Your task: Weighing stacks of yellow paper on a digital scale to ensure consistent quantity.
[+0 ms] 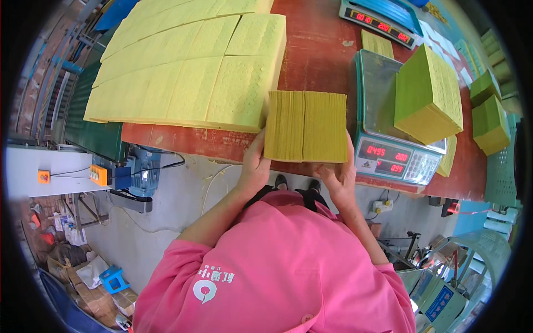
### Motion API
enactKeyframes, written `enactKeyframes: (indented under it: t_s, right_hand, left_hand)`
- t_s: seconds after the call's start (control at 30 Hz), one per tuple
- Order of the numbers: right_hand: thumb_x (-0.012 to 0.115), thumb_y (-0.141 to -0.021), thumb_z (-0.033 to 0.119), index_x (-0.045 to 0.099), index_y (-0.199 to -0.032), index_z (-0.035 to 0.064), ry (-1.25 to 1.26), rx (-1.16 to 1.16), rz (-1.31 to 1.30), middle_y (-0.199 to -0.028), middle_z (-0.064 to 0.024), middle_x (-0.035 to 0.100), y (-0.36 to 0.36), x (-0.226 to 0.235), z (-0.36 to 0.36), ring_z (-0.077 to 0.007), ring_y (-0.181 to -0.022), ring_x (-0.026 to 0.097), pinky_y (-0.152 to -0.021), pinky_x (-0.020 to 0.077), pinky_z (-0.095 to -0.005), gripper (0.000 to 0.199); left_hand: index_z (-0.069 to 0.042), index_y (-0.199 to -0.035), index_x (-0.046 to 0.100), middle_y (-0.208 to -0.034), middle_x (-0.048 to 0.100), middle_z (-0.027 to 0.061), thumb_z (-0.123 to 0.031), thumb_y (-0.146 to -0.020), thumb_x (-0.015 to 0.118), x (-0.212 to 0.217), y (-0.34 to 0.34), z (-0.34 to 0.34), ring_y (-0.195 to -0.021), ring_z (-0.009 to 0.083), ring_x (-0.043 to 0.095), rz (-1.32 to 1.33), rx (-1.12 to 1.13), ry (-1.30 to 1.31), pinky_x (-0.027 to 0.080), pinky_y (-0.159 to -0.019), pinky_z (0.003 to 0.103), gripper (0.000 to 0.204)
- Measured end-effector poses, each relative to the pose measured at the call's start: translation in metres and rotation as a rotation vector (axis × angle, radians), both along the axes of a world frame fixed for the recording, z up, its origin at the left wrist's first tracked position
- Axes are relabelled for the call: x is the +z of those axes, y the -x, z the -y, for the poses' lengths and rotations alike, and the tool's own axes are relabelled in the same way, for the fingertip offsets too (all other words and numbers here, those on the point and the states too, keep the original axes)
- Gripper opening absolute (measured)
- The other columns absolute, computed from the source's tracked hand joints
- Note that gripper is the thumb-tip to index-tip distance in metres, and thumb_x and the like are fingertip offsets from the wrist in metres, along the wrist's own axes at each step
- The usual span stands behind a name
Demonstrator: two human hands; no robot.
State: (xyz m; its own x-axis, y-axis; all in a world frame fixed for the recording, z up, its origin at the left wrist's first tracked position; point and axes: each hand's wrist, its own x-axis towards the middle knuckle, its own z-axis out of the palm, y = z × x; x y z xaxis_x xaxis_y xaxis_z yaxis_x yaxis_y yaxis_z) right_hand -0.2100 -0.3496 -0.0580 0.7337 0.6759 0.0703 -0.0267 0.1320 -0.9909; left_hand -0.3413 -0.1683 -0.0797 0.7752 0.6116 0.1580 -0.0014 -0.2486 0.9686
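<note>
Left hand (pixel 254 166) clasped around the lower left edge of a thick block of yellow paper sheets (pixel 306 126), fingers wrapped under it, thumb side against the stack's face. Right hand (pixel 340 175) gripping the lower right corner of the same block, palm pressed to its side. Held upright between both hands at the near edge of the red worktop (pixel 316 55), cut edges of the sheets facing the camera, a faint seam running down the middle of the block. Just left of it and touching its upper corner, a broad low pile of large embossed yellow sheets (pixel 189 66) laid out in tiles across the worktop. Just right, a digital scale (pixel 388 150) with red lit figures on its front, carrying a greenish-yellow bundle of paper (pixel 427 94) tilted on its pan. Farther right, two smaller bundles (pixel 488 114) resting on the worktop, well apart from the hands. Behind, a second scale (pixel 377 19) near the far edge. Below the worktop, a blue motor (pixel 143 169) and an orange switch box (pixel 98 174) on the left, grey floor (pixel 183 200) underneath. Pink sleeves (pixel 266 272) filling the lower part of the view.
</note>
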Motion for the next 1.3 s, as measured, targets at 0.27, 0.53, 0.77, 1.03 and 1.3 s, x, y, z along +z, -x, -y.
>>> enactKeyframes:
  t_s: [0.27, 0.53, 0.77, 1.03, 1.3]
  right_hand:
    - [0.061, -0.081, 0.008, 0.016, -0.155, -0.0006, -0.038, 0.151, 0.006, -0.156, -0.0166, 0.027, -0.012, -0.005, -0.007, -0.0236, -0.143, 0.027, -0.117, 0.0237, -0.0383, 0.087]
    - [0.070, -0.088, 0.024, 0.042, -0.137, 0.0033, -0.196, 0.040, -0.445, -0.117, -0.0094, 0.059, -0.016, -0.002, 0.008, -0.0180, -0.097, 0.060, -0.072, 0.0532, -0.0311, 0.060]
    - [0.064, -0.086, 0.037, 0.038, -0.146, 0.0122, -0.596, 0.233, -0.799, -0.143, -0.0075, 0.047, -0.004, 0.051, 0.004, -0.0257, -0.130, 0.046, -0.106, 0.0380, -0.0440, 0.070]
    - [0.057, -0.092, 0.052, 0.033, -0.149, 0.0170, -0.486, 0.348, -0.915, -0.146, -0.0036, 0.047, -0.031, 0.086, 0.022, -0.0208, -0.131, 0.048, -0.103, 0.0427, -0.0429, 0.071]
    - [0.044, -0.101, 0.042, 0.043, -0.144, 0.0105, -0.537, 0.355, -0.861, -0.142, -0.0069, 0.052, -0.118, 0.151, 0.049, -0.0239, -0.127, 0.051, -0.106, 0.0408, -0.0416, 0.053]
  left_hand:
    - [0.004, -0.126, 0.054, -0.124, 0.056, 0.0272, 0.001, -0.091, 0.046, -0.024, 0.008, 0.006, -0.115, 0.0451, 0.054, -0.067, 0.019, -0.280, 0.044, -0.099, 0.044, 0.036]
    - [0.004, -0.128, 0.055, -0.116, 0.060, 0.0244, 0.001, -0.076, 0.050, 0.108, -0.027, 0.006, -0.104, 0.0420, 0.059, -0.039, -0.110, -0.513, 0.047, -0.094, 0.043, 0.052]
    - [0.001, -0.144, 0.042, -0.140, 0.051, 0.0174, -0.022, -0.080, 0.067, 0.222, -0.038, -0.035, -0.129, 0.0298, 0.049, 0.020, -0.102, -0.609, 0.038, -0.105, 0.040, 0.072]
    - [-0.003, -0.150, 0.031, -0.149, 0.041, 0.0147, -0.058, -0.101, 0.035, 0.212, -0.036, -0.040, -0.134, 0.0295, 0.044, -0.171, -0.529, 0.745, 0.039, -0.109, 0.041, 0.074]
    - [-0.008, -0.149, 0.037, -0.145, 0.048, 0.0101, -0.048, -0.104, 0.035, 0.244, -0.130, -0.001, -0.129, 0.0249, 0.051, 0.122, -0.537, 0.605, 0.043, -0.106, 0.041, 0.060]
